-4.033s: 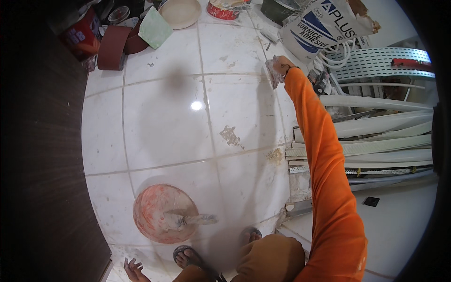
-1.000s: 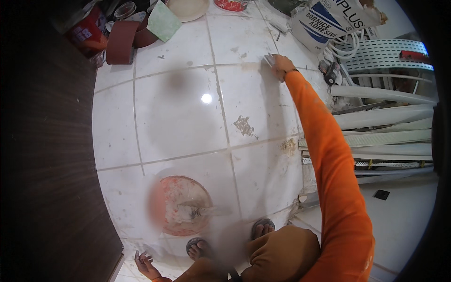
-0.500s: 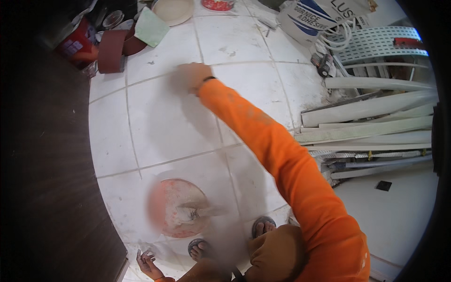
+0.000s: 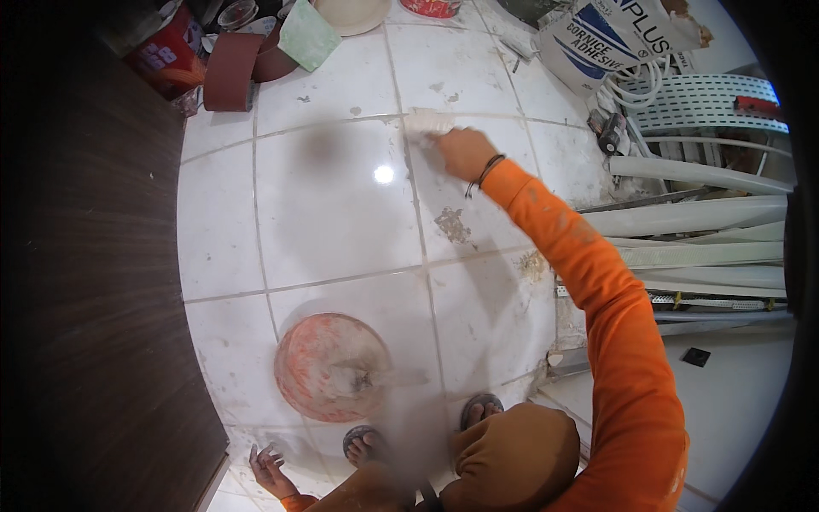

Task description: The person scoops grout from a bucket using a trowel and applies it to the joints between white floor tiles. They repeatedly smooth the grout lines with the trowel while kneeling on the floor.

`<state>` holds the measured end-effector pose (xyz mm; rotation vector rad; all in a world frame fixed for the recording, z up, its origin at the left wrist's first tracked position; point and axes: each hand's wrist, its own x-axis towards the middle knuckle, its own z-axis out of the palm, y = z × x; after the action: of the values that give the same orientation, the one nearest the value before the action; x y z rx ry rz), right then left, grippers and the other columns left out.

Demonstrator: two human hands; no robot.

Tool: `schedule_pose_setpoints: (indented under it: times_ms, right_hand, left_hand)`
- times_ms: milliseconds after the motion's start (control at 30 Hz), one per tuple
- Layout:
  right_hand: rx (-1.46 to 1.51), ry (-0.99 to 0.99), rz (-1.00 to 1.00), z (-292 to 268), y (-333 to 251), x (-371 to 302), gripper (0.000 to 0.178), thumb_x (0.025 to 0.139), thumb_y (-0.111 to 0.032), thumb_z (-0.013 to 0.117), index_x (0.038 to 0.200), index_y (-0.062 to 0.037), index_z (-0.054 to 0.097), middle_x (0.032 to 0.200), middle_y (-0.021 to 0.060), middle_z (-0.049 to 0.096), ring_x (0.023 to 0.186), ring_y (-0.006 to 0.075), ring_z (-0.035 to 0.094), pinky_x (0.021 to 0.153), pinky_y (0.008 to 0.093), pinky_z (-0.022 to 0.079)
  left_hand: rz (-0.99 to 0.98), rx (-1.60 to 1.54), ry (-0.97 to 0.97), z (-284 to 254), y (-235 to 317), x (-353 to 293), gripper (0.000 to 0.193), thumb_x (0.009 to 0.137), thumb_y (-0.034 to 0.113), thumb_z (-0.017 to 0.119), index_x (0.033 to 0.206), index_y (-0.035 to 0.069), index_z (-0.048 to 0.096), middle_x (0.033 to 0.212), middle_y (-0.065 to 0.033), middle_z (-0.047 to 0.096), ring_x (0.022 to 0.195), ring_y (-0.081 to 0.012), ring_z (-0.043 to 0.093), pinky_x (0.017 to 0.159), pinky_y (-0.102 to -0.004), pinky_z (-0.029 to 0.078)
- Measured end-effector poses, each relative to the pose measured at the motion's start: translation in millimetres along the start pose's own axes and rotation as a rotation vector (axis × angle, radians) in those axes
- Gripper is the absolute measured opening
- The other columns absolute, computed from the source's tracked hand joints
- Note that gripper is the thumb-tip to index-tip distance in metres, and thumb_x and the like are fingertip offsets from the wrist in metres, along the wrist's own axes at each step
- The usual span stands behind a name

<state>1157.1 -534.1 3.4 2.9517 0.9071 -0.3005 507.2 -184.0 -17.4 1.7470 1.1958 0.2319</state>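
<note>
My right grip (image 4: 465,154), below an orange sleeve (image 4: 589,273), was at a pale smear (image 4: 421,124) on the white tiled floor (image 4: 341,230), a little beyond the floor's middle. Its fingers were curled inward; blur at the fingertips meant I could not tell whether they were closed on anything. My left hand (image 4: 269,471) hung open, fingers loosely bent and apart, by the floor's near left corner. A round red dish (image 4: 309,363) coated in whitish residue lay near the floor's near edge, just ahead of my sandalled feet (image 4: 483,411); a blurred, pale shape inside it was too indistinct to name. Toward the far left corner were a red can (image 4: 171,55), a reddish-brown sandpaper roll (image 4: 230,72) and a pale green sheet (image 4: 309,36). A white and blue sack (image 4: 589,47) stood toward the far right corner, with long white strips (image 4: 699,213) heaped along the right edge.
</note>
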Motion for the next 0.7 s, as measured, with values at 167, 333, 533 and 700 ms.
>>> schedule_pose_setpoints:
  times_ms: [167,333,533,700]
  right_hand:
    - [0.069,-0.074,0.333,-9.0,35.9,61.3,0.038,0.077,-0.012,0.062,0.114,-0.0055,0.065,0.099,0.0189,0.071,0.094,0.0367,0.069,0.079,0.045,0.057]
    - [0.199,-0.042,0.328,3.4,-63.4,109.9,0.023,0.081,-0.016,0.064,0.1,-0.0078,0.074,0.106,0.0148,0.072,0.1,0.0334,0.069,0.085,0.0428,0.057]
    - [0.117,-0.036,-0.009,-18.4,-118.4,86.7,0.029,0.08,-0.013,0.065,0.108,-0.0084,0.07,0.101,0.0163,0.072,0.098,0.0327,0.07,0.082,0.043,0.057]
    - [0.084,0.248,0.047,-13.1,-63.1,59.3,0.031,0.084,-0.009,0.059,0.114,-0.0079,0.062,0.091,0.0171,0.07,0.082,0.0349,0.069,0.071,0.0445,0.056]
  left_hand:
    - [0.0,-0.004,-0.022,-5.1,-17.4,0.2,0.049,0.098,0.03,0.057,0.14,0.005,0.048,0.107,-0.0097,0.068,0.077,-0.0141,0.061,0.064,-0.0248,0.049]
    - [-0.044,-0.049,-0.006,3.7,-13.3,-6.8,0.051,0.1,0.032,0.057,0.14,0.001,0.046,0.103,-0.01,0.068,0.08,-0.0156,0.063,0.067,-0.0267,0.051]
    - [0.013,-0.066,-0.022,18.8,-3.0,13.7,0.051,0.1,0.031,0.057,0.14,0.001,0.046,0.104,-0.0096,0.068,0.08,-0.0154,0.063,0.067,-0.026,0.05]
    - [0.033,-0.034,-0.01,-0.6,-5.1,17.1,0.05,0.101,0.03,0.056,0.14,0.0,0.046,0.103,-0.0097,0.068,0.08,-0.0151,0.063,0.067,-0.0258,0.05]
